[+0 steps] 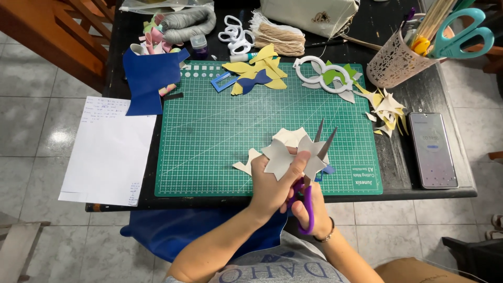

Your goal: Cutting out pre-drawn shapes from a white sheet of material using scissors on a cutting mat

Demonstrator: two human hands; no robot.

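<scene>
Head view | my left hand [272, 181] fingers pinch grey sheet [293, 157] over mat [209, 136] | right hand [309, 207] fingers through scissors [314, 173], blades apart | sheet likely light, floppy; I'd grip near cut.

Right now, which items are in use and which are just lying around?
In use:
- left hand holding the grey foam star
- right hand working the purple-handled scissors, blades open
- green cutting mat underneath

Lying about:
- blue foam sheet
- yellow and blue cutouts
- phone
- pen cup
- twine bundle
- white paper
</scene>
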